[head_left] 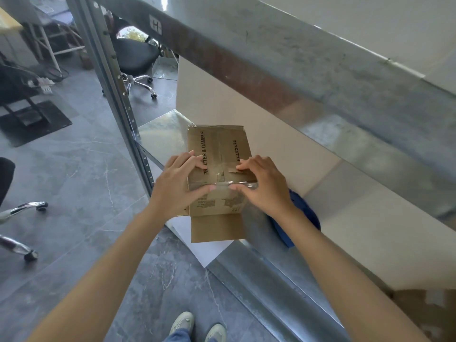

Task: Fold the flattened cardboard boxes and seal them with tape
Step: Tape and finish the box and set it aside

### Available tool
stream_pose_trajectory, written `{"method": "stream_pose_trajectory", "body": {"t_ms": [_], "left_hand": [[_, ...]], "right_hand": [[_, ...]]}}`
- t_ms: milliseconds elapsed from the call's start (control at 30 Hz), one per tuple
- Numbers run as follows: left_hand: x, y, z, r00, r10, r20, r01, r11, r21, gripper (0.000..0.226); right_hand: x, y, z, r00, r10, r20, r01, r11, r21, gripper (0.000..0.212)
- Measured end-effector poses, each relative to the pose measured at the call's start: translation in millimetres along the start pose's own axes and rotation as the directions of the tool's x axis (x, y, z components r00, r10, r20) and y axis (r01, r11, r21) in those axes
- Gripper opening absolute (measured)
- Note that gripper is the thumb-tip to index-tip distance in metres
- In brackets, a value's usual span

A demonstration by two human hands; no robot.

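left hand [177,180] flat on box [217,144], thumb pressing tape [221,185] | right hand [265,182] likewise, gripping nothing | risk: uneven pressure wrinkles tape, seam lifts

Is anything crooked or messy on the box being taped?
Yes. The clear tape on the near edge of the cardboard box looks crinkled and bunched beside the right hand, not flat. One flap sticks out toward the person, unfolded. The left hand presses the tape's other end.
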State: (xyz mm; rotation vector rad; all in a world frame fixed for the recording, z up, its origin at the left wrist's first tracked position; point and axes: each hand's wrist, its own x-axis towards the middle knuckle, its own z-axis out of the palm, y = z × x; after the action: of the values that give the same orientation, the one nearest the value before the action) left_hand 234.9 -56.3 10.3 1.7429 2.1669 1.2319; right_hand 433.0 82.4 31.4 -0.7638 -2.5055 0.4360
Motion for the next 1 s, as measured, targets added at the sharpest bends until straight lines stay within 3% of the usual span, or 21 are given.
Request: {"method": "stream_pose_trajectory", "body": {"t_ms": [267, 367, 567, 733, 867, 1000], "left_hand": [[-2, 12, 18, 0.989, -0.057, -0.134, 0.066, 0.995, 0.069, 0.067], [-5, 13, 17, 0.989, -0.073, -0.132, 0.077, 0.997, 0.023, 0.072], [-2, 9, 6, 0.996, -0.055, -0.077, 0.060, 0.996, 0.068, 0.049], [1, 3, -13, 0.989, -0.029, 0.148, 0.024, 0.999, 0.040, 0.064], [-1, 1, -27, 0.972, 0.095, 0.215, -0.123, 0.985, 0.118, 0.063], [-8, -1, -26, 0.963, 0.123, 0.238, -0.157, 0.979, 0.129, 0.070]], "right_hand": [[2, -12, 14, 0.995, 0.032, -0.099, -0.039, 0.997, -0.064, 0.054], [0, -4, 7, 0.997, 0.069, -0.030, -0.067, 0.995, 0.070, 0.051], [9, 14, -15, 0.991, -0.040, 0.129, 0.024, 0.992, 0.125, 0.043], [8, 22, -31, 0.964, -0.054, 0.259, 0.017, 0.989, 0.145, 0.050], [3, 17, -32, 0.983, 0.069, 0.173, -0.092, 0.988, 0.126, 0.075], [-1, 12, -30, 0.960, 0.202, 0.195, -0.246, 0.938, 0.242, 0.071]]}}
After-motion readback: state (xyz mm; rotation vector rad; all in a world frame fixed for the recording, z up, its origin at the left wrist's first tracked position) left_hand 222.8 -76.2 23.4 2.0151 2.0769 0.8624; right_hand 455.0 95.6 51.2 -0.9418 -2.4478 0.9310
